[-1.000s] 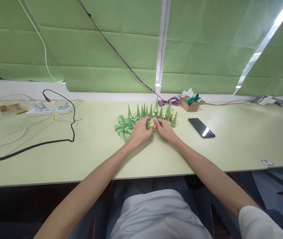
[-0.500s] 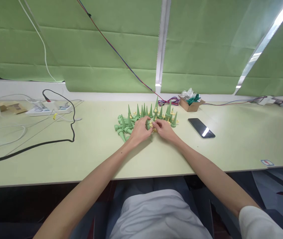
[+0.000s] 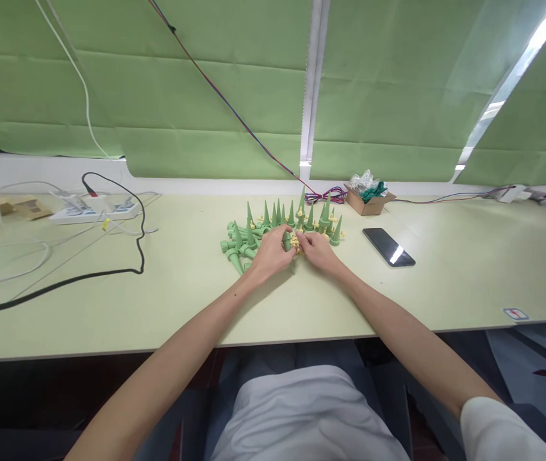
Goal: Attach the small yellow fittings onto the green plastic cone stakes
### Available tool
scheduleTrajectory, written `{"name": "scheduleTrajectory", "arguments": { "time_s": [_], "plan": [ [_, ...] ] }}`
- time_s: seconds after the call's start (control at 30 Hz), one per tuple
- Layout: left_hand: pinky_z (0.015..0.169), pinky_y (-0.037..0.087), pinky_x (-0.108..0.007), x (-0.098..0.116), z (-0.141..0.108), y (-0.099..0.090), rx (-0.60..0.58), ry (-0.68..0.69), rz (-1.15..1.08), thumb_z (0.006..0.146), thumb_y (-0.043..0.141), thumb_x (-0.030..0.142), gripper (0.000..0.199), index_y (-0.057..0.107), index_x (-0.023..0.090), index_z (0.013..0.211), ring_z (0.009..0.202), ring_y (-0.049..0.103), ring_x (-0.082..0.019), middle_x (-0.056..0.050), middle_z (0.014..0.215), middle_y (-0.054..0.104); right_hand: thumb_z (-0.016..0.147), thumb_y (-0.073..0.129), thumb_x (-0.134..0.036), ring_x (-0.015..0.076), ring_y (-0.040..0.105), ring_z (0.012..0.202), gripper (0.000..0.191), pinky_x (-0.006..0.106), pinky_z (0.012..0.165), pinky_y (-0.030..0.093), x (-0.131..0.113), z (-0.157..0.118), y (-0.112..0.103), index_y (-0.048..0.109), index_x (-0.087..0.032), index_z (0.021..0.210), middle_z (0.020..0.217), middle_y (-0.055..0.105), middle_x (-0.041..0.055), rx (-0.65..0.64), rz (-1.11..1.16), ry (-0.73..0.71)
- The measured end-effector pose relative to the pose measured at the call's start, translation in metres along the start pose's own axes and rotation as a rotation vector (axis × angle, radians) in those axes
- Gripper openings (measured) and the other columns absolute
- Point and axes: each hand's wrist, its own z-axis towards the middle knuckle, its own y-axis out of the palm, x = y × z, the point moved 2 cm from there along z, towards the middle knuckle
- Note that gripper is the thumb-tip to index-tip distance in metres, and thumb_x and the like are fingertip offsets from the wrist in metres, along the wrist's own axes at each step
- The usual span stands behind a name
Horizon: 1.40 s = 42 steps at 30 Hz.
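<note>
Right hand (image 3: 320,250) shifted slightly outward | green cone (image 3: 287,241) gripped by left hand (image 3: 272,251) | right's hold unclear | yellow pieces (image 3: 295,241) could be scattered by fingertip slip

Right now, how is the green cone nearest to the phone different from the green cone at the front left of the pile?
Pose: the cone nearest the phone stands tip up; the front-left cone lies on its side. Place: the first is at the right end, the second on the left. Both are green and tapered.
</note>
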Motion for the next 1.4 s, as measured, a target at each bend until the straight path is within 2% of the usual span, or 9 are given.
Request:
{"name": "scheduleTrajectory", "arguments": {
  "time_s": [0.13,0.3,0.43,0.63,0.8,1.17,1.27,1.4],
  "plan": [
    [0.081,0.051,-0.035,-0.0021,0.0005,-0.0007,0.023,-0.019,0.006,0.079,0.062,0.025,0.031,0.060,0.018,0.109,0.085,0.064,-0.023,-0.007,0.094,0.069,0.096,0.035,-0.055,0.0134,0.045,0.058,0.052,0.027,0.059,0.033,-0.0015,-0.0008,0.0001,0.047,-0.019,0.061,0.059,0.054,0.0011,0.035,0.019,-0.038],
    [0.082,0.051,-0.035,-0.0058,0.0014,-0.0013,0.046,-0.029,0.027,0.081,0.061,0.026,0.029,0.061,0.017,0.109,0.093,0.064,-0.024,-0.009,0.098,0.069,0.092,0.050,-0.042,0.0149,0.057,0.071,0.028,0.026,0.068,0.042,-0.0031,-0.0020,-0.0007,0.061,-0.018,0.082,0.079,0.066,0.0034,0.018,0.123,-0.096],
    [0.082,0.051,-0.035,-0.0059,0.0014,-0.0006,0.041,-0.028,0.022,0.082,0.060,0.028,0.030,0.061,0.017,0.110,0.094,0.064,-0.025,-0.009,0.102,0.069,0.090,0.052,-0.034,0.0151,0.058,0.071,0.020,0.027,0.068,0.043,-0.0036,-0.0024,-0.0010,0.060,-0.017,0.082,0.081,0.067,0.0039,-0.022,0.144,-0.100],
    [0.083,0.051,-0.034,-0.0048,0.0008,-0.0005,0.029,-0.001,0.015,0.080,0.060,0.025,0.030,0.061,0.017,0.109,0.092,0.065,-0.024,-0.008,0.100,0.069,0.091,0.049,-0.033,0.0137,0.049,0.063,0.026,0.027,0.061,0.035,-0.0034,-0.0023,-0.0020,0.055,-0.018,0.072,0.068,0.059,0.0006,-0.019,0.077,-0.126],
    [0.081,0.051,-0.035,-0.0043,0.0007,-0.0001,0.015,0.016,0.009,0.080,0.061,0.027,0.030,0.061,0.017,0.108,0.080,0.065,-0.021,-0.007,0.097,0.070,0.094,0.044,-0.036,0.0122,0.039,0.057,0.038,0.028,0.057,0.027,-0.0012,-0.0019,-0.0019,0.040,-0.019,0.061,0.058,0.044,-0.0021,-0.009,0.012,-0.129],
    [0.080,0.050,-0.035,-0.0014,0.0001,-0.0003,0.000,0.033,0.008,0.078,0.062,0.024,0.028,0.061,0.018,0.104,0.084,0.064,-0.022,-0.007,0.097,0.070,0.096,0.037,-0.045,0.0112,0.034,0.053,0.050,0.029,0.056,0.026,-0.0032,-0.0014,-0.0022,0.033,-0.020,0.054,0.052,0.036,-0.0020,-0.033,-0.001,-0.072],
    [0.080,0.050,-0.035,-0.0013,0.0003,0.0000,0.001,0.041,0.009,0.077,0.062,0.024,0.028,0.061,0.018,0.104,0.081,0.064,-0.021,-0.006,0.097,0.070,0.097,0.035,-0.049,0.0113,0.035,0.052,0.054,0.029,0.057,0.027,-0.0028,-0.0010,-0.0017,0.032,-0.020,0.052,0.050,0.036,-0.0018,-0.038,0.001,-0.045],
    [0.080,0.051,-0.035,-0.0026,0.0008,0.0003,0.014,0.024,0.012,0.078,0.062,0.024,0.029,0.061,0.017,0.106,0.080,0.064,-0.021,-0.007,0.099,0.070,0.097,0.034,-0.050,0.0131,0.043,0.055,0.052,0.029,0.059,0.033,-0.0016,-0.0007,-0.0005,0.040,-0.019,0.055,0.054,0.048,0.0002,-0.029,0.026,-0.044]
  ]
}}
